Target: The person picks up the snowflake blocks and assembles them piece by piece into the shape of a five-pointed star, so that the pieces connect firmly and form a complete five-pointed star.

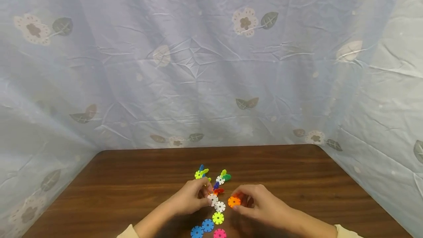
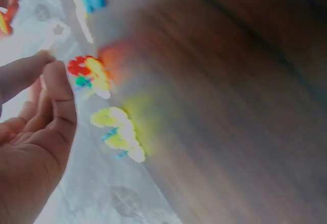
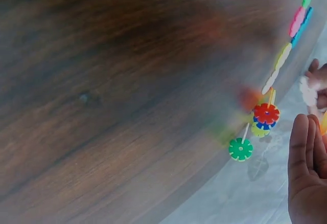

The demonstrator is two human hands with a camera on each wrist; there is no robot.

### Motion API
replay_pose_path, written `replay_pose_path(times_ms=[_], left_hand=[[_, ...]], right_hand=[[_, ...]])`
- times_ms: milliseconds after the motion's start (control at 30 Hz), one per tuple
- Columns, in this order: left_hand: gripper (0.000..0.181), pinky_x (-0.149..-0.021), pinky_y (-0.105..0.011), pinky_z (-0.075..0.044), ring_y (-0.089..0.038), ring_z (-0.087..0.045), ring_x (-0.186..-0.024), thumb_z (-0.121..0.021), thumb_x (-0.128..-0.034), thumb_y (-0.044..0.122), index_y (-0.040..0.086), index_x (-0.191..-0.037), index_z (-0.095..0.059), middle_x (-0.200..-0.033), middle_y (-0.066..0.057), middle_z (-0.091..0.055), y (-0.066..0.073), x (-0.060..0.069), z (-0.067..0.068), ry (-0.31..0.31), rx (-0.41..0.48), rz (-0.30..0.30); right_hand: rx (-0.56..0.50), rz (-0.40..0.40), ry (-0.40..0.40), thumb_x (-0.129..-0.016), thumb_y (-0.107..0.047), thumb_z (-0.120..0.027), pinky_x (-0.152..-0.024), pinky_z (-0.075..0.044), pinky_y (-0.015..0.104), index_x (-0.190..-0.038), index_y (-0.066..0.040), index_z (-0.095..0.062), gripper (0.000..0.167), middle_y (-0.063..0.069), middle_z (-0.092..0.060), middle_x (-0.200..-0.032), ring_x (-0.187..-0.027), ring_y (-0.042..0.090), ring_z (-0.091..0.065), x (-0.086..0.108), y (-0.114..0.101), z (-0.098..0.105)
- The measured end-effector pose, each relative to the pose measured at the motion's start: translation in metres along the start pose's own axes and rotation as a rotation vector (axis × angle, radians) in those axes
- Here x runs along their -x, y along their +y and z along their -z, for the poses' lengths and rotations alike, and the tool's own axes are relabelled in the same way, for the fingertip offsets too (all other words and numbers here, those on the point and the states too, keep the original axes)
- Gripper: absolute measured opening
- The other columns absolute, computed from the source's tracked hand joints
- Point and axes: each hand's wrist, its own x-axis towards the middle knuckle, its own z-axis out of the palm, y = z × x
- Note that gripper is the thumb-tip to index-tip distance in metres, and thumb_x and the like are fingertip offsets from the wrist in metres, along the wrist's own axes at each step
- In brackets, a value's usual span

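Observation:
My left hand point(image 1: 189, 197) pinches a white notched disc point(image 1: 212, 199) between thumb and fingers above the table; in the right wrist view this white disc shows edge-on near the right border. An orange notched disc point(image 1: 234, 201) is pinched in my right hand point(image 1: 262, 205), a little to the right of the white one, the two apart. Just below the left fingertips is a second white disc point(image 1: 220, 206). Beyond the hands stands a small joined group with a red disc point(image 3: 266, 113) and a blue disc point(image 1: 216, 185), partly hidden by the left hand.
Nearer the front are a yellow-green disc point(image 1: 218, 218), blue discs point(image 1: 208, 225) and a pink disc point(image 1: 219, 234). Farther back stand joined pieces: a yellow-green and blue cluster point(image 1: 198, 174) and one with a green disc point(image 1: 226, 177). A patterned curtain point(image 1: 211, 83) surrounds the brown table point(image 1: 281, 168).

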Motion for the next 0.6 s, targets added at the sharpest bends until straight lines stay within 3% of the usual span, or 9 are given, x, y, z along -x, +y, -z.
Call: replay_pose_path(times_ms=[200, 333, 600], left_hand=[[0.011, -0.069, -0.018, -0.051, 0.000, -0.058, -0.077, -0.074, -0.0963, 0.009, 0.002, -0.102, -0.067, -0.089, -0.009, -0.068, 0.018, 0.001, -0.005, 0.042, 0.153, -0.050], [0.011, -0.068, -0.018, -0.051, 0.001, -0.058, -0.077, -0.074, -0.0966, 0.011, 0.005, -0.101, -0.066, -0.089, -0.008, -0.069, 0.024, 0.001, -0.009, 0.067, 0.153, -0.058], [0.010, -0.065, -0.017, -0.050, 0.001, -0.057, -0.075, -0.076, -0.0950, 0.010, 0.005, -0.098, -0.068, -0.087, -0.008, -0.068, 0.027, 0.000, -0.009, 0.093, 0.157, -0.085]], right_hand=[[-0.016, -0.049, 0.084, -0.099, -0.026, -0.074, -0.065, -0.058, 0.020, -0.106, -0.011, -0.074, 0.017, -0.005, -0.074, -0.088, -0.077, -0.007, -0.060, -0.002, 0.003, -0.002], [-0.052, -0.089, 0.109, -0.099, -0.027, -0.074, -0.062, -0.056, 0.020, -0.105, -0.011, -0.075, 0.018, -0.006, -0.072, -0.085, -0.075, -0.006, -0.059, -0.002, 0.001, -0.003], [-0.213, -0.079, 0.096, -0.101, -0.023, -0.071, -0.057, -0.059, 0.023, -0.108, -0.004, -0.074, 0.020, 0.012, -0.072, -0.081, -0.067, -0.003, -0.061, -0.007, -0.003, -0.003]])
